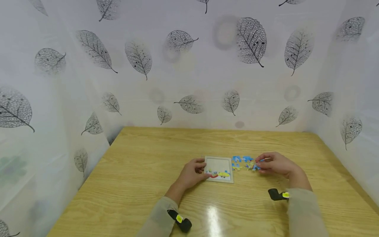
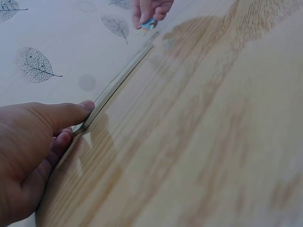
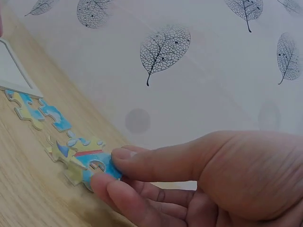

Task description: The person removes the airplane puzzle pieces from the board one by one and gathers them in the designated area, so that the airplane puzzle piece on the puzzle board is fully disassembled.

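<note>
One near row [image 1: 222, 174] looks done to me, the frame [image 1: 232, 174] bare beyond, my left hand [image 1: 191, 172] gripping its left edge, my right hand [image 1: 276, 163] pinching a piece [image 3: 108, 162] beside unplaced pieces [image 1: 237, 159] to the right.

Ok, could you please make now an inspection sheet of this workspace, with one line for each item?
Surface: wood-grain table, with a bright reflection near the front.
Job's things: frame flat on the table, a row of placed pieces along its near side; loose pieces to its right.
Clutter: nothing seen.
Left hand: grips the frame's left edge.
Right hand: pinches a blue piece between thumb and finger, at the loose pieces.
Worn items: black devices with yellow labels, one at each sleeve.
Cables: nothing seen.
Surroundings: leaf-print curtain behind the table and on both sides.
</note>
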Tool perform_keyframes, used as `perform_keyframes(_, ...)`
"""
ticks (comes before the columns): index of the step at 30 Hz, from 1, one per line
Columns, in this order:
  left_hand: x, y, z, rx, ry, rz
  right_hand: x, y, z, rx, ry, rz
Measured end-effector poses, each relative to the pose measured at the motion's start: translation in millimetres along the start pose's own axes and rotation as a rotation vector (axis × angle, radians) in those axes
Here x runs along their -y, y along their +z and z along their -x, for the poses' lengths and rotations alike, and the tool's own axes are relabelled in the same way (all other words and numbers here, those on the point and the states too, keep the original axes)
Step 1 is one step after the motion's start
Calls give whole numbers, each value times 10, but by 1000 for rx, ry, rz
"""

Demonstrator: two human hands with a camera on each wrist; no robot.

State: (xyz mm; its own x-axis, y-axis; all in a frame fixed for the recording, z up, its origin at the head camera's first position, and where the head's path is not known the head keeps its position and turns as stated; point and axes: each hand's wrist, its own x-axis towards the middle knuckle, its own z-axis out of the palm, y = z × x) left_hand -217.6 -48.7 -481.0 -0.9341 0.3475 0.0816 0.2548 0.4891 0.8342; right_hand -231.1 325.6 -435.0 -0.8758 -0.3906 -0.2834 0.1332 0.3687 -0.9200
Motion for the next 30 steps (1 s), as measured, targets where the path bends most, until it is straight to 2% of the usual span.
perform_keyframes(7, 2, -5, 5, 0, 5, 6, -55, -61, 51, -53, 31, -36)
perform_keyframes(11, 18, 7, 0, 4, -28, 28, -89, -82, 73, -68, 49, -34)
perform_keyframes(15, 32, 17, -7, 2, -49, 38, -115, -104, 96, -98, 66, 6)
perform_keyframes(21, 35, 12, -7, 4, -42, 44, -110, -110, 110, -157, 107, 42)
perform_keyframes(30, 42, 9, -13, 8, 1, 31, -82, -61, 101, -246, 147, 153)
